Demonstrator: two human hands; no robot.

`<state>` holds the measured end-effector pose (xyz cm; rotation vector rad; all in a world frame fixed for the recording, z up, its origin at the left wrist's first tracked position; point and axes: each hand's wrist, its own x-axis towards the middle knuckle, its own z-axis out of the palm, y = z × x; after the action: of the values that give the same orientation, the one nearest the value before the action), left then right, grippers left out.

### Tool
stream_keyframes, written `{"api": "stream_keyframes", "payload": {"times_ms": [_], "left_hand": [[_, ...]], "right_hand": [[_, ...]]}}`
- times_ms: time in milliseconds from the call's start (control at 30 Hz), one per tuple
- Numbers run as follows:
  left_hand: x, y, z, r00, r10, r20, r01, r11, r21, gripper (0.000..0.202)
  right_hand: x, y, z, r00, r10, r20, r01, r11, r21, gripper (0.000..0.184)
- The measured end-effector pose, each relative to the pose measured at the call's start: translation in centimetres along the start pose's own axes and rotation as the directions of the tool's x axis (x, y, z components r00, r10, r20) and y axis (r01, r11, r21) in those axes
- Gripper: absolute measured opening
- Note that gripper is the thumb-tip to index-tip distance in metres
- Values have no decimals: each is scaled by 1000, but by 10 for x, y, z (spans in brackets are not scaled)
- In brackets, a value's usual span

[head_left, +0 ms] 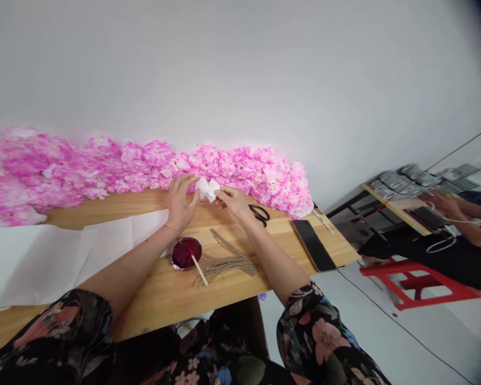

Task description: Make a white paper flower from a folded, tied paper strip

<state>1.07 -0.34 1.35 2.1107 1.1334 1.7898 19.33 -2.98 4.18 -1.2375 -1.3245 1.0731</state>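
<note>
- Centrally, I observe a small white, thin, paper-like piece (208, 189), gathered near its middle and fanned into bow-like lobes, softly creased.
- I find it between the two hands, over the light-brown wooden table (152, 306), just before the long row of ruffled pink-and-white flowers (156, 155).
- Right hand (231, 201): thumb and fingertips pinched together on its right edge.
- Left hand (181, 202): curved about its left side; I cannot tell whether the fingertips grip.
</note>
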Motion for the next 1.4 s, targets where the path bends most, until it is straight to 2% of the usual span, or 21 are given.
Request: {"api": "stream_keyframes", "payload": {"times_ms": [167, 367, 900, 1133, 1300, 1400], "left_hand": [[-1, 5, -1, 993, 82, 87, -85, 996, 24, 15], [-4, 6, 0, 987, 67, 147, -69, 997, 13, 13], [-4, 8, 0, 980, 45, 193, -38, 999, -37, 11], [-6, 10, 3, 980, 37, 198, -31, 999, -35, 9], [-6, 7, 6, 978, 19, 206, -14, 1000, -23, 6], [-5, 5, 6, 976, 10, 220, -5, 1000, -21, 5]], "right_hand": [[-5, 4, 5, 995, -98, 2, 97, 988, -117, 31], [-11, 4, 9, 987, -145, -73, 132, 978, -159, 28], [-17, 1, 13, 972, -225, -66, 199, 942, -268, 26], [-18, 2, 15, 969, -244, -41, 222, 929, -294, 14], [-17, 5, 14, 969, -247, 14, 236, 903, -358, 13], [-18, 4, 13, 968, -246, 51, 249, 908, -336, 15]]}}
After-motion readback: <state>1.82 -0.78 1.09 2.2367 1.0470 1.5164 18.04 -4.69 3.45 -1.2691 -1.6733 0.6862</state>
